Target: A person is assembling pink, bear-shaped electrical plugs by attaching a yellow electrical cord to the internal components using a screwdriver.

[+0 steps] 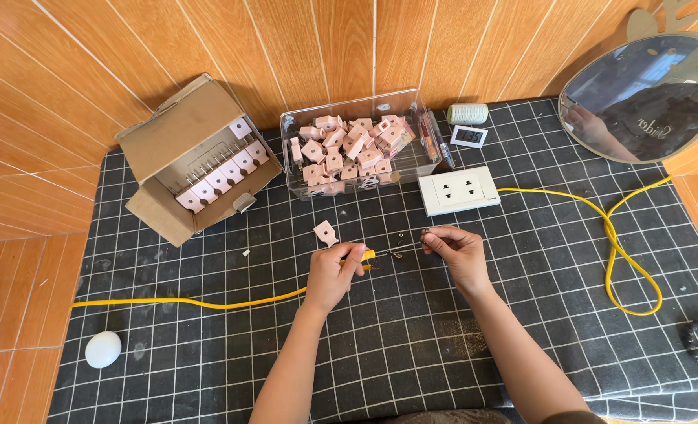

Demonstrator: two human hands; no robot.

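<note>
Just below the white socket block (459,191), the left hand (333,275) had its grip closed on the yellow cable (207,302) end, while the right hand (459,253) pinched a small metal part (425,232) above the desk (412,338).

a home workbench: wood-panelled wall (317,47), grid-patterned mat (412,345), clear bin (357,145) of pink parts, mirror (647,98).

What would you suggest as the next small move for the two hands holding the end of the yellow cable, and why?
Probably bring the right hand a little closer to the left hand. The left pinches the yellow cable at its cut end, thin bare wires stick out toward the right fingertips, and the loose pink plug piece lies just above, untouched.
</note>
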